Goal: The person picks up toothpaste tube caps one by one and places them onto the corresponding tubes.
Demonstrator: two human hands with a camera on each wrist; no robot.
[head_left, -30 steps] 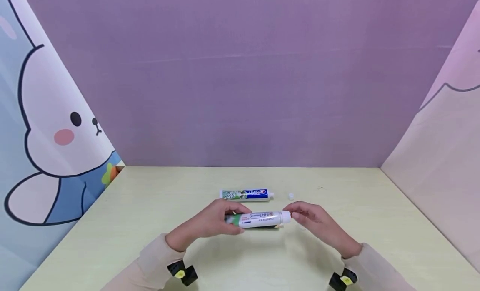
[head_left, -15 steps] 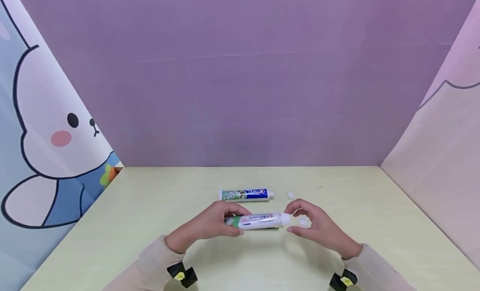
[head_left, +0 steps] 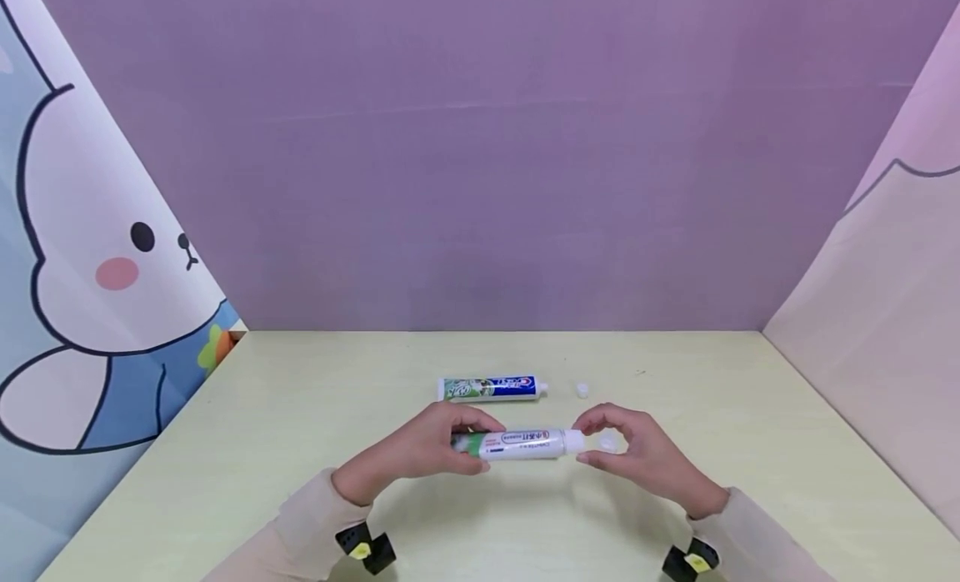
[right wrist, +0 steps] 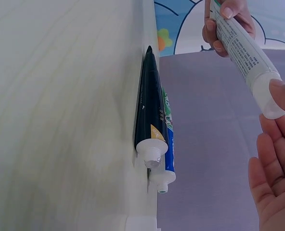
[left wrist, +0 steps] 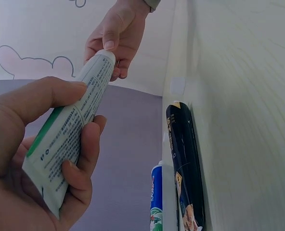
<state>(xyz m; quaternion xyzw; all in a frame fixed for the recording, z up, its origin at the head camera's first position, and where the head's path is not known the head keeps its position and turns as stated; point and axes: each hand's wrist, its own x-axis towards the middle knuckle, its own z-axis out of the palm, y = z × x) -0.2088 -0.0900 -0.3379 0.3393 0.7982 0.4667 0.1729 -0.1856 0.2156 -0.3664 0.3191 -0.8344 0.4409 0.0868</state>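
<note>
While both hands (head_left: 438, 439) (head_left: 637, 459) grip it, the capped tube (head_left: 525, 444) looks white and green.

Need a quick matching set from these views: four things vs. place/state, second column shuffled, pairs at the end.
Things
1. white-and-green tube
2. black tube
3. blue-and-green tube
4. right hand

Place or state
A. lying on the table, farther from the purple backdrop than the other lying tube
B. at the raised tube's white cap
C. held above the table by the left hand
D. lying on the table, nearer the purple backdrop

Pairs: 1-C, 2-A, 3-D, 4-B
</note>
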